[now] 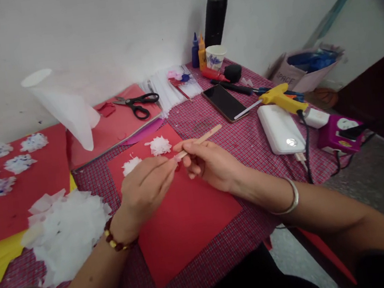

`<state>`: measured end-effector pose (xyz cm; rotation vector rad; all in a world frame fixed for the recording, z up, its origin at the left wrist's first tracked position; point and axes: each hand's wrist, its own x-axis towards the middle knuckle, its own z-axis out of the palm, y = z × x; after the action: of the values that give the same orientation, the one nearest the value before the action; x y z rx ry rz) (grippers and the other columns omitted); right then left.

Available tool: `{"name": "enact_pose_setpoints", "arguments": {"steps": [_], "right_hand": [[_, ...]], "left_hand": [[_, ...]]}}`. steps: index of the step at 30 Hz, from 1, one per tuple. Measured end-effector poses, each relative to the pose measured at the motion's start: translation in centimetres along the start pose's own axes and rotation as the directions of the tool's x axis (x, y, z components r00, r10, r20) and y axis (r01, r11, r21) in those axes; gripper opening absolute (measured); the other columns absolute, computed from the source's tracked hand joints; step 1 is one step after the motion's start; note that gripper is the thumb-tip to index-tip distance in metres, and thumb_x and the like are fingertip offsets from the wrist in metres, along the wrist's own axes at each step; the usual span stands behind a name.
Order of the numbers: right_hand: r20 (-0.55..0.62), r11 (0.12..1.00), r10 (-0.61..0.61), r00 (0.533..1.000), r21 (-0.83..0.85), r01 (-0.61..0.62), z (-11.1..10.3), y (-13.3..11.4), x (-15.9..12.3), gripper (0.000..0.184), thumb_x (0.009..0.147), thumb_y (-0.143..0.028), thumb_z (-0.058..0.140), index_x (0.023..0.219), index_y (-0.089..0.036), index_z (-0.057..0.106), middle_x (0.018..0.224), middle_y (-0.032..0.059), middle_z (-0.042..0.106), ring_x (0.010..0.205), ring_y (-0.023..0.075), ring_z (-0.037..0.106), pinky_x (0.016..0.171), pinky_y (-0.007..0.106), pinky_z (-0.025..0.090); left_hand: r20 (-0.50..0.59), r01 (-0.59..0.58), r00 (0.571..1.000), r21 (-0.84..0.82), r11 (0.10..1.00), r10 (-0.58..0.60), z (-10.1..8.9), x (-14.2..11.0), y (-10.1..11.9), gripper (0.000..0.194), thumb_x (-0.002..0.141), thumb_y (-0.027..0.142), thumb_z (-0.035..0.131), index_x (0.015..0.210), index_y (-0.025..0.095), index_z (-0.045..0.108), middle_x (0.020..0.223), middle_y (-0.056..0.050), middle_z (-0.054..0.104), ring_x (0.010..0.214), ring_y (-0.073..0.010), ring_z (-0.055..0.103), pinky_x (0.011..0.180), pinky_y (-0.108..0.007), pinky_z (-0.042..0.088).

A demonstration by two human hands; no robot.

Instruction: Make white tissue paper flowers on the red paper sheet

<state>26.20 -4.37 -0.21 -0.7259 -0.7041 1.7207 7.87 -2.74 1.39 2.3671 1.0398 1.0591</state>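
Observation:
Between the thumb and fingers of my right hand [212, 164] is a flat wooden craft stick [212, 132], its free end pointing up and away to the right. My left hand [146, 188] is closed, with its fingertips meeting the stick's near end; whatever they pinch there is too small to make out. Both hands are above a sheet of red paper [189, 231]. On that sheet's far part sit a ruffled white paper tuft [160, 146] and a second white tuft [131, 165], partly behind my left hand. A heap of thin white paper pieces [70, 226] lies left of my left wrist.
At left, another red sheet [37, 202] bears several blue-speckled white tufts. Scissors [139, 106] and a white paper roll [63, 111] lie farther back. To the right are a phone [225, 102], a yellow glue gun [283, 96], a white power bank [280, 130] and a corded purple socket block [341, 133].

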Motion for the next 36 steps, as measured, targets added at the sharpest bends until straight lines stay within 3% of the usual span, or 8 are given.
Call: {"name": "enact_pose_setpoints", "arguments": {"steps": [7, 12, 16, 20, 25, 28, 31, 36], "right_hand": [[0.057, 0.918, -0.266, 0.962, -0.29, 0.271, 1.0, -2.4, 0.9, 0.022, 0.08, -0.038, 0.072, 0.09, -0.019, 0.068, 0.07, -0.0043, 0.063, 0.05, 0.0053, 0.051, 0.048, 0.02, 0.044], [-0.056, 0.956, -0.114, 0.992, -0.276, 0.094, 1.1, -1.4, 2.5, 0.017, 0.089, -0.033, 0.059, 0.08, -0.019, 0.058, 0.06, -0.005, 0.061, 0.04, 0.0062, 0.047, 0.041, 0.02, 0.042], [-0.114, 0.969, 0.12, 0.986, -0.2, -0.142, 0.8, -0.5, 3.3, 0.015, 0.09, -0.025, 0.049, 0.078, -0.018, 0.057, 0.056, -0.0053, 0.061, 0.037, 0.0067, 0.046, 0.041, 0.02, 0.043], [-0.067, 0.909, -0.041, 0.997, -0.417, 0.009, 0.5, -0.1, 3.7, 0.018, 0.088, -0.032, 0.057, 0.076, -0.019, 0.054, 0.055, -0.0048, 0.061, 0.039, 0.0065, 0.049, 0.041, 0.019, 0.039], [0.057, 0.653, -0.209, 0.976, -0.735, 0.183, 0.0, 0.2, 3.6, 0.019, 0.09, -0.035, 0.056, 0.08, -0.021, 0.051, 0.059, -0.0025, 0.061, 0.049, 0.0093, 0.054, 0.05, 0.022, 0.041], [0.148, 0.365, -0.258, 0.955, -0.9, 0.238, -0.1, 0.4, 3.3, 0.013, 0.092, -0.029, 0.051, 0.082, -0.02, 0.052, 0.068, 0.001, 0.063, 0.062, 0.0131, 0.059, 0.06, 0.026, 0.043], [0.219, 0.058, -0.232, 0.948, -0.969, 0.239, 0.1, 0.4, 3.1, 0.012, 0.093, -0.025, 0.048, 0.085, -0.019, 0.056, 0.077, 0.0041, 0.065, 0.072, 0.0162, 0.061, 0.066, 0.027, 0.042], [0.226, -0.193, -0.161, 0.961, -0.962, 0.194, 0.5, 0.5, 3.0, 0.017, 0.094, -0.023, 0.043, 0.094, -0.016, 0.059, 0.082, 0.0067, 0.067, 0.074, 0.0176, 0.062, 0.067, 0.028, 0.04]], "left_hand": [[0.075, 0.42, 0.883, -0.565, 0.71, -0.463, -0.4, 1.7, 0.7, 0.007, 0.081, 0.023, 0.066, 0.075, 0.02, 0.066, 0.067, 0.0, 0.069, 0.055, -0.0127, 0.062, 0.052, -0.025, 0.052], [-0.009, 0.205, 0.977, -0.254, 0.945, -0.214, -0.4, 1.3, -0.2, 0.01, 0.087, 0.027, 0.062, 0.083, 0.023, 0.071, 0.074, -0.001, 0.069, 0.068, -0.0152, 0.065, 0.068, -0.029, 0.054], [0.109, -0.103, 0.989, 0.026, 0.994, 0.1, -0.7, 0.8, -1.8, 0.019, 0.093, 0.027, 0.054, 0.1, 0.025, 0.071, 0.103, -0.005, 0.071, 0.103, -0.024, 0.065, 0.097, -0.039, 0.047], [0.107, -0.06, 0.993, 0.192, 0.979, 0.04, -1.6, 1.0, -3.7, 0.037, 0.092, 0.022, 0.052, 0.129, 0.022, 0.058, 0.126, -0.011, 0.063, 0.119, -0.0295, 0.057, 0.101, -0.042, 0.043], [0.239, 0.04, 0.957, 0.451, 0.892, -0.164, -1.9, 1.2, -5.7, 0.018, 0.088, 0.016, 0.049, 0.093, 0.016, 0.066, 0.09, -0.011, 0.064, 0.086, -0.028, 0.063, 0.079, -0.04, 0.048], [0.303, 0.024, 0.934, 0.474, 0.88, -0.189, -1.3, 1.0, -6.2, 0.018, 0.085, 0.014, 0.05, 0.071, 0.018, 0.061, 0.073, -0.006, 0.061, 0.069, -0.0207, 0.059, 0.071, -0.033, 0.046], [0.342, -0.018, 0.922, 0.505, 0.863, -0.181, -1.0, 0.9, -5.6, 0.02, 0.084, 0.012, 0.047, 0.072, 0.018, 0.061, 0.073, -0.007, 0.063, 0.066, -0.0205, 0.06, 0.065, -0.031, 0.045], [0.422, -0.113, 0.888, 0.585, 0.803, -0.183, -1.6, 1.4, -4.2, 0.024, 0.088, 0.011, 0.042, 0.083, 0.014, 0.065, 0.086, -0.013, 0.069, 0.076, -0.0243, 0.064, 0.067, -0.033, 0.045]]}}
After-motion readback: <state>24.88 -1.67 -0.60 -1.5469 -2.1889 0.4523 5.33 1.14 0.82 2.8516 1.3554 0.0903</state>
